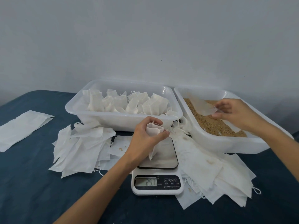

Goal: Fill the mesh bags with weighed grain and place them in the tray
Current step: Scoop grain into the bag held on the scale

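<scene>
My left hand (148, 135) grips a white mesh bag (153, 131) upright over the platform of the digital scale (157, 183), its mouth held wide. The display reads 25.7. My right hand (233, 110) is over the right tray (215, 143) of brown grain (210, 123) and holds a clear plastic scoop (202, 106) by its edge. The left tray (113, 118) behind the scale holds several filled white bags (127, 102) standing upright.
Loose empty bags are heaped left of the scale (82, 149) and right of it (215, 177). A flat stack of bags (22, 128) lies at the far left on the dark blue table cover (32, 183). A grey wall rises behind the trays.
</scene>
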Motion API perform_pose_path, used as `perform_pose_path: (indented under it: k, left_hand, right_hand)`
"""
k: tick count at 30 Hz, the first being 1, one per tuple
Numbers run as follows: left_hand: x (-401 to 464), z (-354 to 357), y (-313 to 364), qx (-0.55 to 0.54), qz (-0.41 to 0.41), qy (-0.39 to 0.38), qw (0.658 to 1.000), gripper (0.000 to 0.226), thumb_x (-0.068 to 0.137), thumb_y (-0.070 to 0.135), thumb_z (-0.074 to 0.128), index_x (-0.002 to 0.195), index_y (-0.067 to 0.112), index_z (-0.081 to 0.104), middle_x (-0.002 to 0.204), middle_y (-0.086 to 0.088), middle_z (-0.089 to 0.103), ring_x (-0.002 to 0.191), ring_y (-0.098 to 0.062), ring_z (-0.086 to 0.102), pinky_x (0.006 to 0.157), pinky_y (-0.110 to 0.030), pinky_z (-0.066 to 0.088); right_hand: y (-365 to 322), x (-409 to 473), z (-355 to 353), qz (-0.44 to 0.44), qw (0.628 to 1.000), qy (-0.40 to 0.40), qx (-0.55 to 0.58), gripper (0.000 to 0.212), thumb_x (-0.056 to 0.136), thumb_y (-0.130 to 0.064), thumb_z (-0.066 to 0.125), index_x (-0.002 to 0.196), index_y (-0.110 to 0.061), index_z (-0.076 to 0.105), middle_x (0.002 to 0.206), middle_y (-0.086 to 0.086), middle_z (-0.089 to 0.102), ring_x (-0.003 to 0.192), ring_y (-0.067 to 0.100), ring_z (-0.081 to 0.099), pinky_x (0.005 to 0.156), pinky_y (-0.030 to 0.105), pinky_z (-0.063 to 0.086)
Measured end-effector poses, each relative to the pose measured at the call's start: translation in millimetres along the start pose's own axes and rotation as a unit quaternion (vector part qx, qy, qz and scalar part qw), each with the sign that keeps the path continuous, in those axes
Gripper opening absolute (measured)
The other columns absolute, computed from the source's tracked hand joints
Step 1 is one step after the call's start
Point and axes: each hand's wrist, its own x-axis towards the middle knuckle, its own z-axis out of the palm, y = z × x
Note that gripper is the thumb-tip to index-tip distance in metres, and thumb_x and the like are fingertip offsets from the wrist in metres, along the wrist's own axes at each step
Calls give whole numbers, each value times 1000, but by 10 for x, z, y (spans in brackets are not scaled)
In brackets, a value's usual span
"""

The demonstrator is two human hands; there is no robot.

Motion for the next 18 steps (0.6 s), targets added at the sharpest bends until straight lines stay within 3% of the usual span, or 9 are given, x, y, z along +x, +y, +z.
perform_pose_path:
  k: [5,8,12,15,17,18]
  left_hand:
    - [3,1,-38,10,-4,-1,1000,26,80,31,86,98,31,66,90,0,77,73,-8,68,60,-16,49]
    - [7,-6,-65,18,-6,1,1000,26,80,30,87,98,33,68,88,2,77,73,-7,69,62,-16,50]
    - [10,3,-69,19,-9,-13,1000,24,80,28,86,99,27,71,87,0,76,74,-9,68,65,-19,52]
    - [11,16,-80,28,2,-15,999,10,89,20,84,89,26,76,82,1,75,75,-11,68,66,-19,53]
    - [-4,28,-101,48,14,-16,999,12,93,17,79,85,25,77,81,1,76,76,-8,70,68,-16,51]
    - [-11,35,-104,56,17,-18,998,13,95,17,77,84,25,77,81,0,77,77,-7,70,69,-14,50]
  right_hand:
    - [461,184,20,170,970,-12,-173,15,82,-20,82,85,-16,67,101,6,70,88,20,62,80,33,47]
    - [612,246,132,216,938,-61,-263,27,83,-25,82,99,-9,69,103,8,69,92,23,63,78,33,52]
    - [605,291,229,224,923,-85,-301,34,84,-27,81,108,-7,68,108,8,67,95,24,63,81,31,52]
    - [463,221,211,209,909,-85,-351,20,86,-23,78,90,-10,63,91,4,62,82,20,59,69,29,47]
    - [331,110,216,171,900,-20,-400,20,90,-14,72,79,-12,55,80,2,57,76,20,56,67,31,44]
    - [241,32,242,132,901,44,-411,14,91,-12,69,84,-12,57,83,2,60,79,22,59,71,34,46]
